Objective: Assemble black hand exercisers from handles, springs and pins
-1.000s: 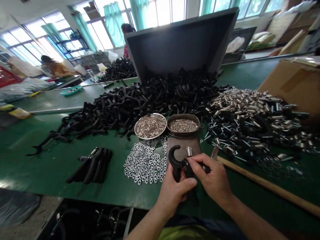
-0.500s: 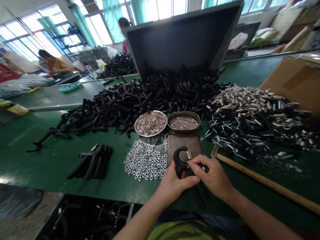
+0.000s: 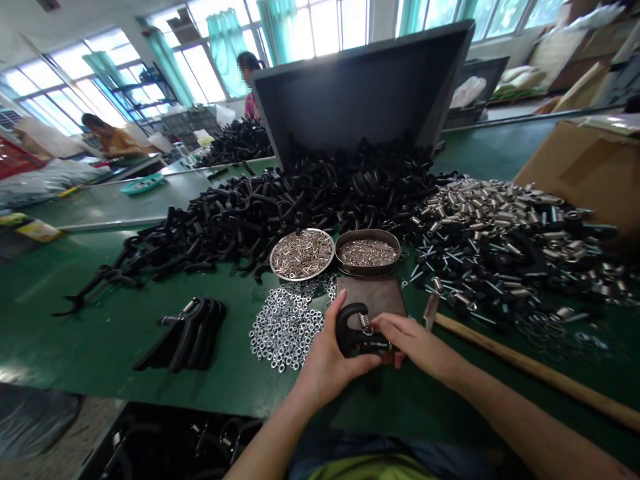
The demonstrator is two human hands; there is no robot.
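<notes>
My left hand point(image 3: 325, 363) is wrapped round a black hook-shaped clamp part point(image 3: 345, 327), its thumb stretched along the lower side. Inside the curve of the hook sits a small metal spring point(image 3: 365, 321). The pinched fingertips of my right hand point(image 3: 407, 337) touch the spring's right side; more of its fingertips show below the black part. Both hands are over the near edge of a flat metal plate point(image 3: 373, 293). Loose nuts point(image 3: 285, 327) lie left of the plate. Behind it stand a round dish of small pins point(image 3: 303, 253) and an oval tin of small metal pieces point(image 3: 367, 252).
A hammer point(image 3: 500, 347) lies to the right. Behind it are piled springs and black-headed bolts point(image 3: 460, 253). Several assembled black parts point(image 3: 195, 333) stand at left. A black heap point(image 3: 240, 213) spills from a grey bin point(image 3: 360, 93); a cardboard box point(image 3: 580, 167) is at right. Two people are beyond.
The hook-shaped part has turned and shifted slightly left and down. My right fingers have moved closer to the spring, which now sits lower in the hook. The camera view has tilted up slightly.
</notes>
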